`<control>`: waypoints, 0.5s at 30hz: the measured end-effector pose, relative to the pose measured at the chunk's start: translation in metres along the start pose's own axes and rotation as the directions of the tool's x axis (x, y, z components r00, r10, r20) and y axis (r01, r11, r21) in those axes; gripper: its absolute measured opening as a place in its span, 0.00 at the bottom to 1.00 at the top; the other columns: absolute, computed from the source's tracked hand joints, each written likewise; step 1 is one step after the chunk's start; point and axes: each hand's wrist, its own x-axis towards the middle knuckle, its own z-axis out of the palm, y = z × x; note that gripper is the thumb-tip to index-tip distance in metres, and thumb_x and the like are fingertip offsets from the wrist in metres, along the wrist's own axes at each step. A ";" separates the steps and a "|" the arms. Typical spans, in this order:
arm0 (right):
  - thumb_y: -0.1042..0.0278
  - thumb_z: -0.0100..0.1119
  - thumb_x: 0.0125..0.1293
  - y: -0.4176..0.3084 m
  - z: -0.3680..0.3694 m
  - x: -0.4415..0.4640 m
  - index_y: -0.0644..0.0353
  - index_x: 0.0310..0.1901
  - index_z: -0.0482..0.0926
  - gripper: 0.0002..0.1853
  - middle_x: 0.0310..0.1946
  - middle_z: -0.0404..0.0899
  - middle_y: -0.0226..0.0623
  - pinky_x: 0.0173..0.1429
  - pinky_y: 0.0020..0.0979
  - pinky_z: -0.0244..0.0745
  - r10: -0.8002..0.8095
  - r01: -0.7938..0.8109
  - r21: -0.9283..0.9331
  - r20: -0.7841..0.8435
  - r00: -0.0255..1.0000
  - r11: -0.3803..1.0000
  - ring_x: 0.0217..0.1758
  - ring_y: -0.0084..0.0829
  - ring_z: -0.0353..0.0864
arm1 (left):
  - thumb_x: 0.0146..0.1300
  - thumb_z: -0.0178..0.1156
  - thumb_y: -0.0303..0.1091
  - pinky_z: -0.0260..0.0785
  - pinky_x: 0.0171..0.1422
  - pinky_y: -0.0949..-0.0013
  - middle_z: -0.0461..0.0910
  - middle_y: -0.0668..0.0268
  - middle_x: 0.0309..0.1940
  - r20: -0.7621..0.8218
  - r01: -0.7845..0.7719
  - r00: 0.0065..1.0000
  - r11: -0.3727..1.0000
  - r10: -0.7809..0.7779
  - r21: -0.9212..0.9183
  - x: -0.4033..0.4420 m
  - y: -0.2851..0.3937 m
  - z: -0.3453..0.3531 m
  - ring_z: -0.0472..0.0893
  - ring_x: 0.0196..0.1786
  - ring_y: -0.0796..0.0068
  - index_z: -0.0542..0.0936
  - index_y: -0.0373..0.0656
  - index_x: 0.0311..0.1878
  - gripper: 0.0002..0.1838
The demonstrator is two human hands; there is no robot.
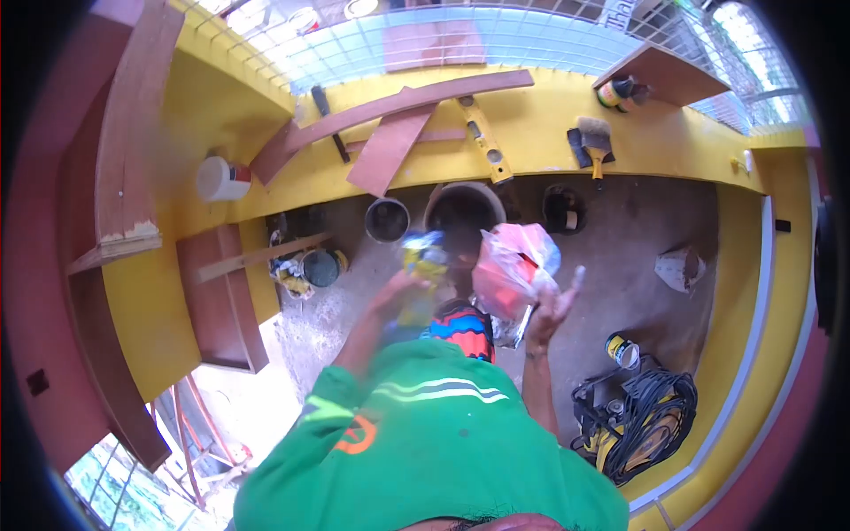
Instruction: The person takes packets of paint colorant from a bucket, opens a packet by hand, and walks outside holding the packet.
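Observation:
My left hand [403,288] is raised in front of my green shirt, wrapped round a yellow and blue packet [425,257] that is blurred by motion. To its right, my right hand [553,310] is at the lower right edge of a clear plastic bag [513,265] with pink and red contents. Some of its fingers point upward, apart from the bag; the others touch the plastic. Beyond both hands, a large round bucket [465,211] and a smaller dark one [387,219] stand on the floor.
A yellow ledge [540,159] holds wooden boards [398,142], a level [485,142] and a brush [595,140]. Coiled black cable [660,416] and a yellow can [622,350] lie at right. A white tub [221,179] is at left.

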 end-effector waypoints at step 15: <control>0.70 0.54 0.65 0.198 0.072 0.086 0.61 0.76 0.29 0.48 0.54 0.70 0.41 0.51 0.27 0.70 0.178 -0.134 -0.153 0.326 0.929 0.979 0.44 0.26 0.72 | 0.62 0.67 0.33 0.74 0.39 0.74 0.81 0.74 0.33 -0.415 -0.370 0.784 0.884 0.461 0.284 -0.056 -0.008 0.028 0.80 0.34 0.82 0.81 0.48 0.46 0.10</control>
